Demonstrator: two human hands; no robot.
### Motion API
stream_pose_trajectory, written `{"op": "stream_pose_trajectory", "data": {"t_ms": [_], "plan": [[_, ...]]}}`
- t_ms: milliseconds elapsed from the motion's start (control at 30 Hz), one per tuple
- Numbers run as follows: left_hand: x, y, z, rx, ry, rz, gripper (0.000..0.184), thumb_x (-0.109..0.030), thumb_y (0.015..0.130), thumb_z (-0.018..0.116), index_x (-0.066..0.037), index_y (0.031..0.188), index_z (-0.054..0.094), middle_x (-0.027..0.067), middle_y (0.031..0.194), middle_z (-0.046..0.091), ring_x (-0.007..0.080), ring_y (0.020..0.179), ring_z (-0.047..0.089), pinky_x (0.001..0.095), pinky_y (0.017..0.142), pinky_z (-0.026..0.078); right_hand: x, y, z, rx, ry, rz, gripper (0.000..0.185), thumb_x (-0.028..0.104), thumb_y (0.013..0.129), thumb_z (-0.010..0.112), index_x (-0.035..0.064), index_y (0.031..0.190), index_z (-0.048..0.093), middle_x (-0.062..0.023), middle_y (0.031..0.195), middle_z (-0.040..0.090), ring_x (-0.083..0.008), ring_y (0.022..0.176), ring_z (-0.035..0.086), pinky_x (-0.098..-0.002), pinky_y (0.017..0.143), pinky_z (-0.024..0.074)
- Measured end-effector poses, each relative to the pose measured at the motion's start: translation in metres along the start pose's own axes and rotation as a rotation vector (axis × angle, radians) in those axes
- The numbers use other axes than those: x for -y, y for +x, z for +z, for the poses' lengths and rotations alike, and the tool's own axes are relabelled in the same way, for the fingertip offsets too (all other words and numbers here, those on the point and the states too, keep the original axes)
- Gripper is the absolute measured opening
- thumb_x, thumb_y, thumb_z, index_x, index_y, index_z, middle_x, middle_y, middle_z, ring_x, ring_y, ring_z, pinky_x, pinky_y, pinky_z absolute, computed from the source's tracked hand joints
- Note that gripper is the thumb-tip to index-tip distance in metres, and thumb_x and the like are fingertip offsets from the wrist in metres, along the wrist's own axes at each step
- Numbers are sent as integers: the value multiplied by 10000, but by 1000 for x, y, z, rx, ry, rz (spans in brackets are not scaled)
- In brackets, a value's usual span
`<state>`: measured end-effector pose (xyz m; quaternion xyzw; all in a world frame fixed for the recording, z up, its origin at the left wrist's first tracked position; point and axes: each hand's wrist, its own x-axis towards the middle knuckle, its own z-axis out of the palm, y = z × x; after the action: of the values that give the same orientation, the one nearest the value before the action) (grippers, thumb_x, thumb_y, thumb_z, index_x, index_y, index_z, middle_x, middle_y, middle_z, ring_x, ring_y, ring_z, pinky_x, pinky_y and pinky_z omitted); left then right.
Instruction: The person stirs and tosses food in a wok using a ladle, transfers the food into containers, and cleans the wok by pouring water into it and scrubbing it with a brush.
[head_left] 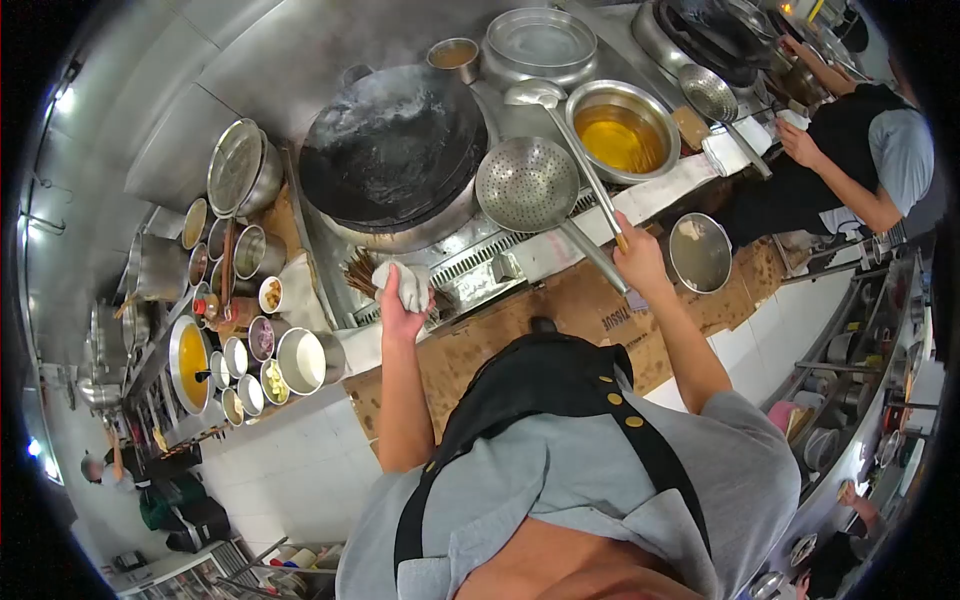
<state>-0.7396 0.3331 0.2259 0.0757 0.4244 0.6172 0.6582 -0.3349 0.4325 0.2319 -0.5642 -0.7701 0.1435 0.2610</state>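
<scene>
My left hand is closed on a folded white cloth, in front of a large black wok that gives off steam. Behind the cloth lies a brown bristle brush. My right hand is wrapped round the long handle of a ladle, whose bowl rests on the steel top between the wok and a metal basin of yellow oil. A perforated strainer sits right of the wok, its handle pointing toward my right hand.
Bowls and pots of ingredients stand at the left, with a red-capped bottle. A pot of cloudy liquid is at the right. A co-worker in a dark apron works at the far right; other people show at the lower left and lower right.
</scene>
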Motion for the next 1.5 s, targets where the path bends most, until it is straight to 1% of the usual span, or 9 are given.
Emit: {"op": "stream_pose_trajectory", "data": {"t_ms": [167,400,433,500,600,733,1100,1300,1500], "plan": [[9,-32,-20,-117,-39,63,398,-487,868,465,-104,945,538,62,759,589,208,590,557,312,462,406,-3,58,16,-127,175,3,546,48,698,556,74,1237,475,-267,808,582,-413,800,579,-458,697,461],[15,-93,-50,-215,-106,206,447,-518,856,461,-93,965,549,65,755,594,202,589,553,302,449,400,-43,311,51,30,210,337,311,146,680,547,-63,901,612,-282,916,599,-400,894,591,-419,798,468],[18,-105,-56,-248,-128,233,452,-515,856,461,-88,977,547,76,757,590,207,584,546,299,444,395,-34,329,46,15,234,399,147,80,684,544,-43,743,598,-152,611,616,-250,516,616,-372,488,480],[31,-130,-61,-365,-189,300,459,-514,856,461,-81,985,544,86,758,586,209,575,538,294,431,386,-27,361,47,115,895,537,69,18,704,524,5,639,543,-108,515,531,-256,425,531,-370,428,454],[54,-166,-64,-534,-277,379,468,-520,857,457,-75,974,542,79,754,588,202,568,536,294,417,377,-34,417,60,285,1322,715,128,-26,722,507,18,609,468,-106,524,463,-244,445,477,-349,433,448],[78,-206,-92,-534,-295,393,484,-534,858,443,-71,963,539,76,753,585,200,564,528,295,417,373,-35,431,62,91,2030,686,98,-63,714,529,-30,670,448,-130,650,488,-232,603,509,-288,535,460],[85,-192,-102,-571,-324,319,408,-500,854,485,-114,982,520,47,743,578,220,553,547,328,422,401,24,455,34,456,1874,397,58,-15,708,570,8,683,523,-102,675,559,-223,655,562,-325,620,514],[63,-157,-60,-433,-288,323,398,-490,862,474,-120,1002,522,53,776,578,217,546,526,328,431,379,103,454,23,607,1174,189,26,3,726,564,-3,704,551,-94,624,570,-197,612,576,-292,553,490],[66,-161,-64,-380,-294,337,414,-485,874,447,-105,1024,515,70,793,572,229,579,519,323,430,371,73,349,39,-62,62,-204,428,88,663,555,52,1089,575,-273,894,599,-410,855,584,-432,764,468]]}}
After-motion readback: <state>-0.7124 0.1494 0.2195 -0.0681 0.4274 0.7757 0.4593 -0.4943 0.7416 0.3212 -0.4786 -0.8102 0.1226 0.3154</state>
